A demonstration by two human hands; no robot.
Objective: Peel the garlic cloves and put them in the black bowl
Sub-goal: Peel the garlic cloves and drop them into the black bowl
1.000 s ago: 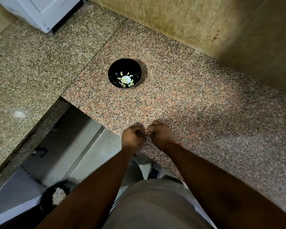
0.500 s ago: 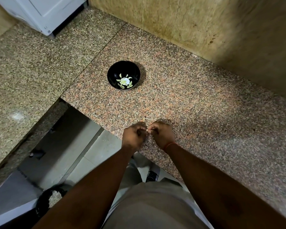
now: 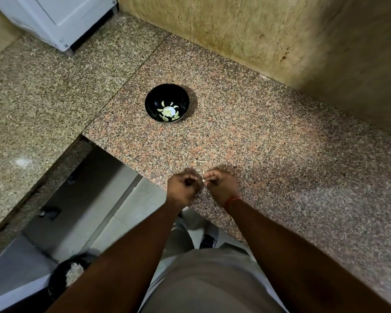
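Granite counter (image 3: 280, 154): black bowl (image 3: 154, 102) holds peeled garlic cloves (image 3: 167, 112).

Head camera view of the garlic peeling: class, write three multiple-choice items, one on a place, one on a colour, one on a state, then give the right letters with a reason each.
1. Where does the bowl stand?
A. on the floor
B. on the counter, beyond the hands
C. in the person's left hand

2. What colour is the band on the right wrist?
A. red
B. blue
C. white

3. How are the two hands?
A. both flat on the counter
B. one hanging at the side
C. both curled, close together at the counter's edge

Answers:
1 B: the bowl sits on the speckled stone, farther from the person than both hands.
2 A: a thin red band circles that wrist.
3 C: the left hand and right hand are curled, with a small pale piece between their fingertips.
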